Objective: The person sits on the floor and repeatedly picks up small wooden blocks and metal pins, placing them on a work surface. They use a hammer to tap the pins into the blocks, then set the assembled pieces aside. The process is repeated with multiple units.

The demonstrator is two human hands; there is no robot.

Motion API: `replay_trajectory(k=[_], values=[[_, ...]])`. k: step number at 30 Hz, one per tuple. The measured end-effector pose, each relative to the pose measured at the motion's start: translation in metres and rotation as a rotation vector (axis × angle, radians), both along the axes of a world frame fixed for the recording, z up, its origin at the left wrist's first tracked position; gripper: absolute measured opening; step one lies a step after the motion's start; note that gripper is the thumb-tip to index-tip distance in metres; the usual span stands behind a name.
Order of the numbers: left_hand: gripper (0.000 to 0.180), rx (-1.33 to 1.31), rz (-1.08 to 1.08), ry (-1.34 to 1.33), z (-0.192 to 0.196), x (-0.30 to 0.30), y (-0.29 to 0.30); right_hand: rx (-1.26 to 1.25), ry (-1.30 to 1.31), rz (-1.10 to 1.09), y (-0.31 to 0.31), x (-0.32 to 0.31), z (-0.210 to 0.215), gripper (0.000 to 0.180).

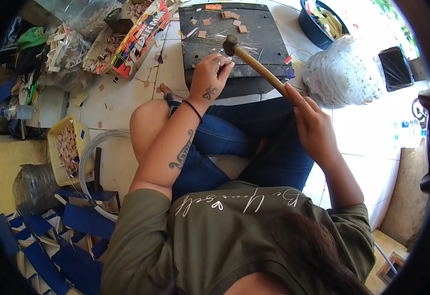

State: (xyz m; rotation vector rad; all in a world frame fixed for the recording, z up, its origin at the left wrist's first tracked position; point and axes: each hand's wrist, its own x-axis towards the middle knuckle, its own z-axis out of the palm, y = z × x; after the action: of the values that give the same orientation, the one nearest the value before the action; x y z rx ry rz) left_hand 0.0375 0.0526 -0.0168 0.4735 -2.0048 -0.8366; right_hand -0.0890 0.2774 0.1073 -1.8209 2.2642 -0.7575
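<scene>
My right hand (312,120) is wrapped round the wooden handle of a hammer (261,70), whose dark metal head is up by my left fingertips. My left hand (209,73) is closed in a pinch over the near edge of a low black worktop (270,37). Something small and thin shows at its fingertips, too small to name. Beyond the hand lie loose thin metal wire pieces (216,40), partly behind the hammer head. Several small brown squares (202,34) are scattered on the worktop's far part.
At the left are a colourful cardboard box (143,37), a yellow basket (57,162) of small brown pieces, coiled wire (83,169) and blue box-like pieces (72,221). A dark tub (311,24) and a plastic-wrapped bundle (340,71) stand right. My crossed legs border the worktop.
</scene>
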Motion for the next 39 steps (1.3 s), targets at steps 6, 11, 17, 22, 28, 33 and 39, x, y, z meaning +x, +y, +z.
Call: replay_trajectory(k=[6,11,17,22,28,33,39], values=[[0.01,0.037,0.004,-0.014,-0.003,-0.001,-0.002,-0.035,-0.079,-0.03,0.003,-0.001,-0.007,0.052],[0.01,0.075,-0.019,-0.037,0.002,0.002,-0.002,-0.179,-0.22,-0.101,0.002,-0.01,-0.018,0.047],[0.016,0.109,-0.143,-0.36,0.026,0.012,-0.022,-0.139,-0.375,-0.212,0.008,-0.019,-0.036,0.044],[0.018,-0.161,0.045,-0.458,0.028,0.008,-0.02,-0.056,-0.452,-0.224,0.01,-0.01,-0.057,0.042],[0.016,-0.231,0.103,-0.34,0.019,0.025,0.013,-0.067,-0.354,-0.208,0.009,-0.004,-0.064,0.041],[0.014,-0.224,0.116,-0.348,0.015,0.025,0.018,-0.087,-0.179,-0.132,0.004,0.002,-0.066,0.046],[0.01,-0.311,0.128,-0.388,0.017,0.023,0.02,0.075,-0.031,-0.141,-0.006,0.009,-0.067,0.049]])
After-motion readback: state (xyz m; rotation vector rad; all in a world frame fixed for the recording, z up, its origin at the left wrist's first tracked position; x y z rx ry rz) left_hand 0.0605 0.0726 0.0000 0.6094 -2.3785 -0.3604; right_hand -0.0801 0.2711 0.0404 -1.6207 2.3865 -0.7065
